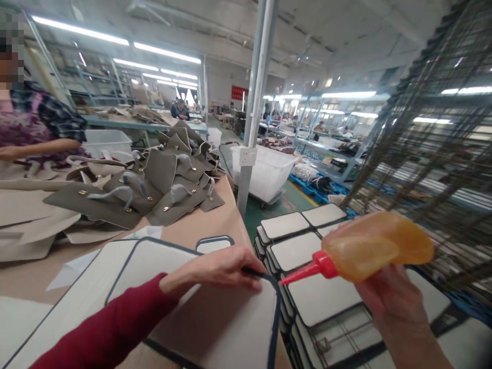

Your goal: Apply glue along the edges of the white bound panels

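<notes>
My left hand (223,269), in a dark red sleeve, lies on a white panel with dark blue edging (215,318) at the table's right edge. Its fingers are closed on the panel's far edge. My right hand (388,294) grips an amber squeeze bottle (378,246) with a red nozzle. The nozzle tip (286,281) points left at the panel's upper right corner, just beside my left fingertips.
A pile of olive-grey bag pieces (154,179) with metal studs lies on the tan table (215,223). Stacks of white panels (303,251) sit on a low rack to the right. A wire rack (434,133) stands at far right, a white pillar (255,107) ahead. A person in plaid (42,128) works at left.
</notes>
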A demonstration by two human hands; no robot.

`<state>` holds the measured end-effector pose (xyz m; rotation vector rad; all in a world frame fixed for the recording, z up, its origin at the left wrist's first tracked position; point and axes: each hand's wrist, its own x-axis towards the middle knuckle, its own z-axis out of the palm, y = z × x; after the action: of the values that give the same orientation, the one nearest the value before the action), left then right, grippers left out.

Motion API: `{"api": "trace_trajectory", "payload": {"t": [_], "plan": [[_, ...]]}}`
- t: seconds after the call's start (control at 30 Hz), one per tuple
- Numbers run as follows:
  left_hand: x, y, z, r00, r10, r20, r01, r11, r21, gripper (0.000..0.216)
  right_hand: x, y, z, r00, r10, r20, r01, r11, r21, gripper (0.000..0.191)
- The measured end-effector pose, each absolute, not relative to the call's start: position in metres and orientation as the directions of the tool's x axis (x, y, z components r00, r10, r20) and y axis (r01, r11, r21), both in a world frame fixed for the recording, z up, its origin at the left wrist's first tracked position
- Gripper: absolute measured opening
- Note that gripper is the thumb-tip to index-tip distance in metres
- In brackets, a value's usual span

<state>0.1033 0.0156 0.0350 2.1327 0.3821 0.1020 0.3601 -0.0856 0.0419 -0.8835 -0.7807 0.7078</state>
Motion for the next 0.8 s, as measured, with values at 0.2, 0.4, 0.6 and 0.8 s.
{"api": "trace_trajectory", "payload": {"t": [0.2,0.4,0.6,0.8], "plan": [[0.131,-0.004,0.061,0.988,0.073,-0.138,0.155,-0.584,0.797,0.025,0.376,-0.115,0.047,0.342,0.892,0.296,-0.148,0.362,-0.921,0.038],[0.144,-0.020,0.078,0.983,-0.035,-0.178,0.123,-0.597,0.793,0.014,0.392,-0.123,0.045,0.241,0.909,0.340,-0.115,0.375,-0.920,0.038],[0.150,-0.029,0.082,0.980,-0.048,-0.191,0.130,-0.567,0.813,0.019,0.402,-0.131,0.043,0.201,0.926,0.319,-0.144,0.350,-0.925,0.046],[0.149,-0.031,0.082,0.983,-0.029,-0.182,0.132,-0.577,0.806,0.010,0.395,-0.144,0.045,0.255,0.926,0.278,-0.113,0.314,-0.943,0.046]]}}
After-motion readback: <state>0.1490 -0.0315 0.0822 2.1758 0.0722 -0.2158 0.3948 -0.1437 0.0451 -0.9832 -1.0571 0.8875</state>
